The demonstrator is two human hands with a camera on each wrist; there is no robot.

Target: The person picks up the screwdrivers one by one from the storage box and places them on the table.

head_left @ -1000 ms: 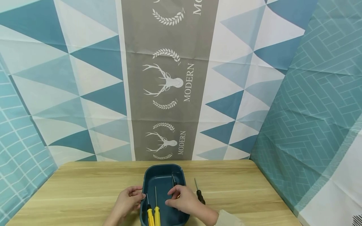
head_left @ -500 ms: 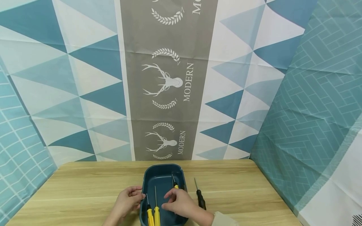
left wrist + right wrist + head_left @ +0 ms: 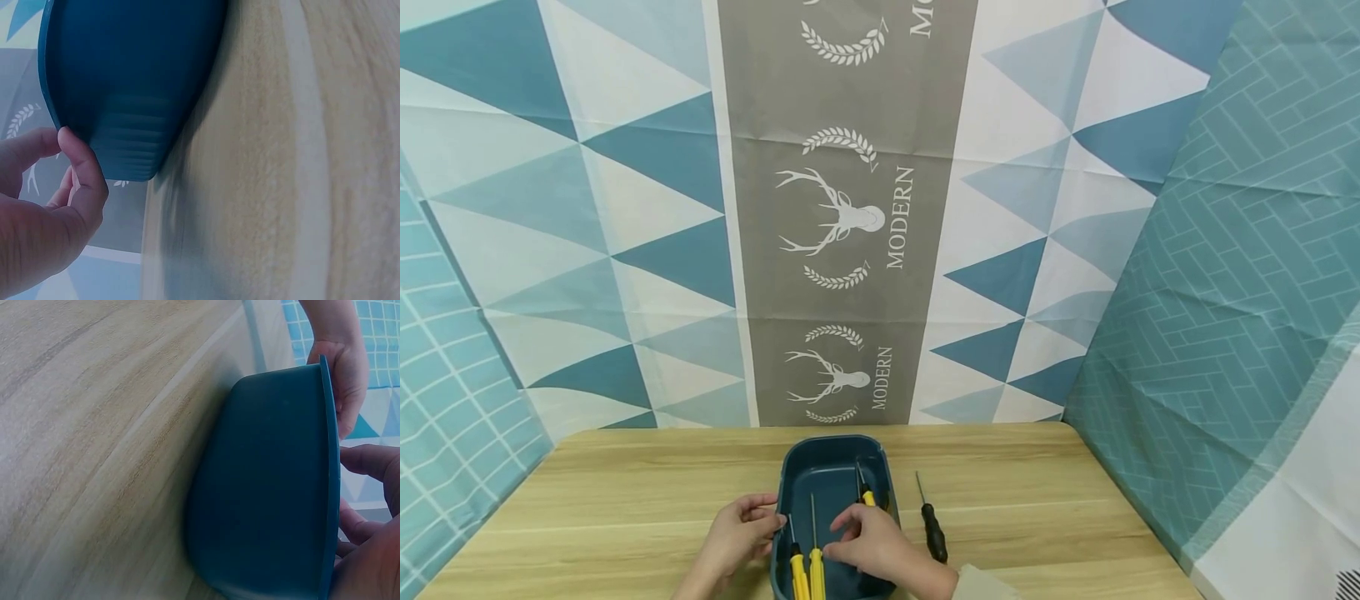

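Note:
A dark blue plastic box (image 3: 831, 447) stands at the table's front middle. My left hand (image 3: 741, 533) pinches its left rim between thumb and fingers; the left wrist view shows the box wall (image 3: 131, 94) beside that hand. Two yellow-handled screwdrivers (image 3: 817, 575) lie along the left side inside, shafts pointing away from me. Another, with a yellow and black handle (image 3: 868, 497), lies at the right inside wall, partly hidden by my right hand (image 3: 876, 542). That hand hovers over the box, thumb and forefinger apart, thumb tip close to a yellow handle. It appears to hold nothing.
Right of the box, a black-handled screwdriver (image 3: 933, 533) lies on the wooden table (image 3: 1037, 500). A patterned cloth (image 3: 850, 250) hangs behind the table, with teal cloth (image 3: 1225, 275) along the right side.
My right hand has moved left, away from the screwdriver at the box's right wall, towards the yellow handles. More of that screwdriver's handle shows. My left hand stays on the rim.

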